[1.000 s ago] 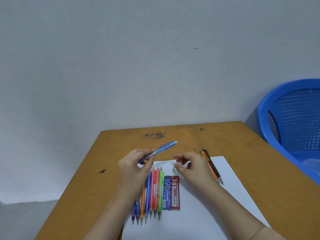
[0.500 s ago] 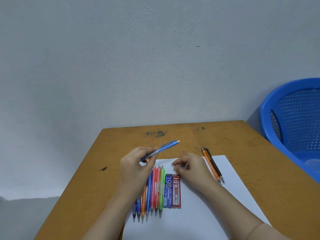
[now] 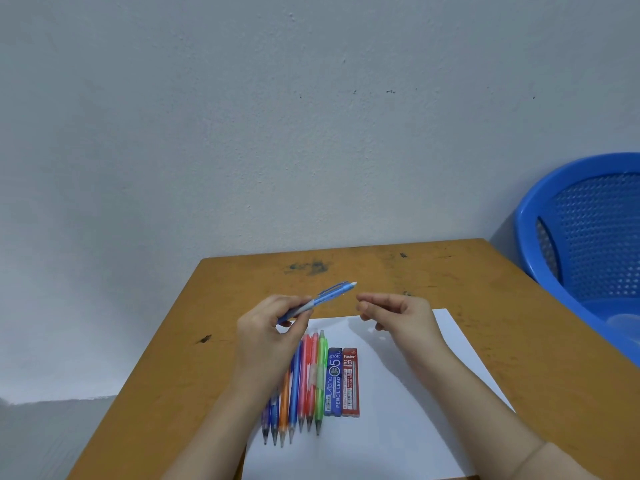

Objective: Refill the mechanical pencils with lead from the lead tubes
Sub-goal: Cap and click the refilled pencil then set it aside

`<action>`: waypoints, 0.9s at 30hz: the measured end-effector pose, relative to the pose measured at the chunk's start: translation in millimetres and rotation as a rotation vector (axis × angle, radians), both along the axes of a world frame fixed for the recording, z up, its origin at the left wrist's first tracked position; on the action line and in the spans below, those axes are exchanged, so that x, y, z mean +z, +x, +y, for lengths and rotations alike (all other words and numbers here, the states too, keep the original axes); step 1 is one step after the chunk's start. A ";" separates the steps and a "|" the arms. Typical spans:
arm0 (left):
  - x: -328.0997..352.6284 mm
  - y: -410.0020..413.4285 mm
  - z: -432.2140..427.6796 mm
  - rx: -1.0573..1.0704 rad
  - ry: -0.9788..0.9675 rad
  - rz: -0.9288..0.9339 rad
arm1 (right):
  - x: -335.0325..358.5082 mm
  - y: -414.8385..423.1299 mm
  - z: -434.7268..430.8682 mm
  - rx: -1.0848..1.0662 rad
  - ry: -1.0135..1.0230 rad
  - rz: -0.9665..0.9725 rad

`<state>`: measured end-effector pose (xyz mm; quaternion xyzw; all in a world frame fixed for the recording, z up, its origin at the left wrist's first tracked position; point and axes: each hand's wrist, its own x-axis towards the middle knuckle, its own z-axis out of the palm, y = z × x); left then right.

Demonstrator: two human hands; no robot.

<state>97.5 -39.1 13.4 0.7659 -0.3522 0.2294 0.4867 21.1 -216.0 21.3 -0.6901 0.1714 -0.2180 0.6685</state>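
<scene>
Left hand [image 3: 273, 327]: raised over the far left part of the white sheet [image 3: 398, 427], thumb and fingers clamped on the lower barrel of a blue mechanical pencil [image 3: 327, 293]. The pencil is off the table [image 3: 485, 306], tilted, with its white-tipped top end pointing up and to the right.

Right hand [image 3: 401, 313]: also raised, over the far edge of the sheet. Its fingers are curled, and thumb and forefinger tips come together just beside the pencil's top end with a small gap between. Cannot tell whether they pinch anything.

Row of pencils [image 3: 301, 386]: lies side by side on the sheet's left part with tips toward the near edge, partly under the left wrist. Colours, left to right: purple, blue, orange, blue, two red-pink, green.

Blue lead tube [image 3: 334, 382]: flat on the sheet, touching the right side of the green pencil [image 3: 321, 372]. Its label reads "g'soft", "Alpha", "0.5", "2B", "PENCIL LEAD".

Red lead tube [image 3: 350, 382]: touches the blue tube's right side. It reads "Faster", "2B", "LEAD"; the finer print is too small to read.

Blue basket [image 3: 588, 237]: stands off the table's far right corner.
</scene>
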 end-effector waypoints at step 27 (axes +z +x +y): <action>-2.5 -0.6 -1.0 -0.029 0.063 -0.019 | 11.7 -5.5 2.7 0.026 0.446 -0.096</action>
